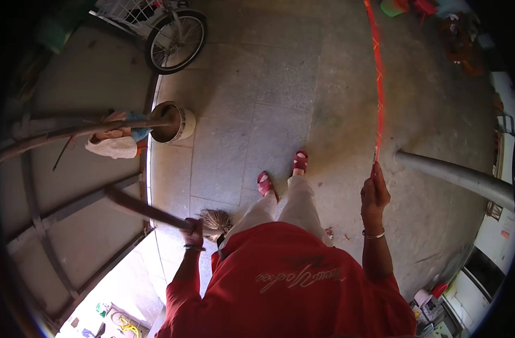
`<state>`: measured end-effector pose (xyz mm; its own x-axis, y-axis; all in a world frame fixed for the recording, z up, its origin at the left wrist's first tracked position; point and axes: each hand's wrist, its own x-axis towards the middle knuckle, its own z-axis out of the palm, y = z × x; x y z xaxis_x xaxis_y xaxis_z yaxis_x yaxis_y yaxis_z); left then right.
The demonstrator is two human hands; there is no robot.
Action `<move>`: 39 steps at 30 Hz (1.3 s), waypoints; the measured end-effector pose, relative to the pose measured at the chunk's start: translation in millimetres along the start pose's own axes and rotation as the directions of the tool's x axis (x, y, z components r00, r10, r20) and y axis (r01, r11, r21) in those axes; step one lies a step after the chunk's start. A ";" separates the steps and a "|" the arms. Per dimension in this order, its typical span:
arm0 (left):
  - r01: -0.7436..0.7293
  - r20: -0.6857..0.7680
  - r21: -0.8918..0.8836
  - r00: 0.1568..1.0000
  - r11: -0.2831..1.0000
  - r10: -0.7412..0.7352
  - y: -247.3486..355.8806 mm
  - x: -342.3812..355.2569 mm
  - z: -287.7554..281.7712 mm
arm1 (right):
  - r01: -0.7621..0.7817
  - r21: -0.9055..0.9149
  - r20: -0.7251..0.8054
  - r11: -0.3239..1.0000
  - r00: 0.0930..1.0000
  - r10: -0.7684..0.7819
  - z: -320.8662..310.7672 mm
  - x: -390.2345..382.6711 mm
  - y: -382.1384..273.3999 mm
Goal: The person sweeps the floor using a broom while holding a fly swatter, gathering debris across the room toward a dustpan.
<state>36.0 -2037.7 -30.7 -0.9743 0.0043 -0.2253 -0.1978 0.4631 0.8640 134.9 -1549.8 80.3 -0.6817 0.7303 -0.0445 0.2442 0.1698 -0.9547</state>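
Note:
My left hand (pixel 192 231) grips a dark wooden handle (pixel 149 210) at the lower left; beside that hand lies the bristle head (pixel 213 219) of what looks like a broom, partly hidden by the hand and my clothing. On the right, my right hand (pixel 374 197) is closed round a long, thin red stick (pixel 377 84) with yellowish markings, which reaches up past the top edge of the picture. Between my hands are my red shirt, pale trousers and red sandals on the concrete floor.
A pale bucket (pixel 184 123) with a wooden pole in it stands by the panelled wall, beside hanging cloths (pixel 112 146). A bicycle (pixel 175 42) is at top left. A grey metal post (pixel 454 176) rises on my right. Assorted items (pixel 460 48) line the upper-right edge; more clutter sits at lower right.

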 end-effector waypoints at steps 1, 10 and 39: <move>0.031 -0.059 -0.009 0.998 0.999 -0.031 -5.1 -3.9 -3.4 | -0.015 0.036 0.007 0.999 1.000 0.015 5.2 14.1 8.4; 0.333 -0.210 0.181 0.932 0.926 -0.294 8.3 -24.2 5.5 | -0.047 0.118 0.093 0.992 0.995 0.037 16.1 99.6 36.7; -0.301 0.095 -0.305 0.935 0.904 0.343 267.7 127.6 61.3 | 0.089 0.027 -0.278 0.996 0.957 -0.078 -70.4 12.0 -14.3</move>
<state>-134.6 -1858.8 144.2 -0.9680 0.2473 0.0428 0.0811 0.1470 0.9858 171.7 -1497.0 114.2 -0.4801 0.8698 0.1140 0.1637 0.2165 -0.9625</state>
